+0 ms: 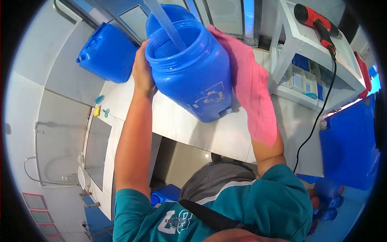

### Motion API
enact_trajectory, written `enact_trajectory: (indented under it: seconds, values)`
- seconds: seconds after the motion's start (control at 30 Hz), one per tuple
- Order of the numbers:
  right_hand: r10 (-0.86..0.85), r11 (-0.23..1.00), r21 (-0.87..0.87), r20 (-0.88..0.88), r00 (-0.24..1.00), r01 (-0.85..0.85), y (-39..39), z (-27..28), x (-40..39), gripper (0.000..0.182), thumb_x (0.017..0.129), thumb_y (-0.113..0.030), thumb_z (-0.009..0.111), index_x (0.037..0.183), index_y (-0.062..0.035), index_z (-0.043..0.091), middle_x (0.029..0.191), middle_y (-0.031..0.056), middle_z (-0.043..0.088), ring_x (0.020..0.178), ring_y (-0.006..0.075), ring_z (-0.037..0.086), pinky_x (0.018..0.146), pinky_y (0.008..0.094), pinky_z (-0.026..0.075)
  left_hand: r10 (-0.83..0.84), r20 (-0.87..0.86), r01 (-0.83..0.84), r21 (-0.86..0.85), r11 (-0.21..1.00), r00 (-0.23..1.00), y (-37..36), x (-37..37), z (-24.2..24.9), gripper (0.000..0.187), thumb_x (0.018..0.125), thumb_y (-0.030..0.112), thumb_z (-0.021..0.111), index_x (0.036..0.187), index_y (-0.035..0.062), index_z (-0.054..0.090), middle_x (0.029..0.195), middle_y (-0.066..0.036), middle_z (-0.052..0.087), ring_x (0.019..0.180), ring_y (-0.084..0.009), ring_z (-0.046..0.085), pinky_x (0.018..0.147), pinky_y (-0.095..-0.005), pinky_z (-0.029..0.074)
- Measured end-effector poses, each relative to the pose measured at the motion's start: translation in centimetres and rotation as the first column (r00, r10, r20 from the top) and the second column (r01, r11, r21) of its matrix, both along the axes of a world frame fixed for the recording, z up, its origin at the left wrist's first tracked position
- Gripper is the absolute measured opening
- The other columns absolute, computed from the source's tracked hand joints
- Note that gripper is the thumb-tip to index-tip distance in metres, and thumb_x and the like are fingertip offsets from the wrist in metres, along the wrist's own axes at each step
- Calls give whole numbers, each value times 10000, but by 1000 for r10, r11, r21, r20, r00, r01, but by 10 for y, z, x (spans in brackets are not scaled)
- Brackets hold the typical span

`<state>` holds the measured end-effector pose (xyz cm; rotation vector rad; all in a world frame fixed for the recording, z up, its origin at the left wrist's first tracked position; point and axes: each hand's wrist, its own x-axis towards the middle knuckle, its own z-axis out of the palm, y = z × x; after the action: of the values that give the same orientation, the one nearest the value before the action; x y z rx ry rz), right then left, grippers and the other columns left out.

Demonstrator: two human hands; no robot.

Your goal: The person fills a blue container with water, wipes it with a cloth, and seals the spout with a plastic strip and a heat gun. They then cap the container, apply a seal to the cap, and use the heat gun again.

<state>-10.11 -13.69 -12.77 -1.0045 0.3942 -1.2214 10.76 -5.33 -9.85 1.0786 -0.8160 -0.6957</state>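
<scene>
A large blue plastic drum [189,76] with a wide threaded mouth stands tilted on the white tiled counter, its mouth open towards me. A long translucent tube-like piece [167,24] runs from the top of the view down into the mouth. My left hand [143,70] grips the drum's left side just below the rim, fingers partly hidden behind it. On the drum's right side lies a pink cloth [250,80], draped over my right hand and forearm, so the right fingers are hidden. Another blue round shape [171,12] shows behind the mouth.
A blue jerrycan [107,52] stands at the left on the counter [201,135]. Green scissors [106,113] and a yellow sponge-like block [97,111] lie near the edge. At right, a white shelf unit [338,60] carries a red heat gun [316,24] with a dangling black cord [322,109].
</scene>
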Motion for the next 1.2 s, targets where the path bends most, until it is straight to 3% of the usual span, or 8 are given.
enact_trajectory:
  seconds: [0.3,0.43,0.57,0.83,0.87,0.9,1.13,1.2]
  values:
    - [254,962,-74,-108,961,-262,-29,41,42,419,976,-315,634,1296,-45,625,1173,70,682,1078,207,639,973,340,476,-118,120,130,-103,986,986,-5,13,-13,479,1044,337,430,1346,-17,543,1253,-139,622,1172,-197,590,1029,-315,455]
    - [349,926,-90,-163,923,-366,-69,52,60,491,971,-314,652,1369,-35,587,1226,76,670,1130,204,627,1034,316,452,116,156,-69,-275,959,981,-37,28,-20,672,997,434,532,1486,4,364,1422,-188,493,1272,-256,523,1099,-376,415]
    - [481,877,74,-103,871,-475,-158,-17,82,650,938,-397,678,1436,-12,512,1360,105,597,1269,279,541,1126,363,370,-208,-71,210,28,977,976,-66,52,-13,852,977,480,581,1594,80,151,1531,-216,376,1327,-320,492,1107,-430,419]
    - [-89,959,-282,-429,899,-40,-37,-80,-22,568,899,-360,672,1345,-22,571,1365,128,591,1292,342,507,1040,436,422,-252,-208,253,-24,967,945,-100,96,-47,835,1006,340,562,1634,196,32,1443,-197,486,1221,-315,601,988,-458,541]
    - [-172,936,-352,-443,880,5,-7,-78,-25,558,895,-355,671,1334,-23,578,1366,131,590,1295,349,502,1029,445,428,-463,-135,438,-178,881,876,-99,99,-47,746,1032,329,518,1623,164,93,1404,-186,522,1189,-294,619,1001,-447,535]
    - [-253,906,-421,-452,856,46,26,-80,-43,548,890,-351,670,1323,-25,586,1366,134,590,1298,357,498,1018,454,435,-640,-30,602,-309,736,768,-98,103,-47,664,1059,319,474,1611,133,155,1365,-174,559,1157,-273,637,1014,-435,528]
    - [-732,559,-804,-364,577,202,-22,-38,18,482,856,-318,665,1243,-33,637,1370,154,585,1319,412,468,943,518,480,-546,26,535,-245,809,837,-144,148,-92,467,1108,291,357,1500,39,359,1235,-142,635,1053,-210,664,1058,-371,498]
    - [-831,402,-895,-268,487,195,56,-34,10,464,846,-309,663,1221,-36,652,1371,160,583,1325,428,459,922,536,493,-395,387,489,-181,853,833,-146,158,-96,420,1129,269,268,1345,-10,497,1119,-113,674,994,-161,656,1108,-314,445]
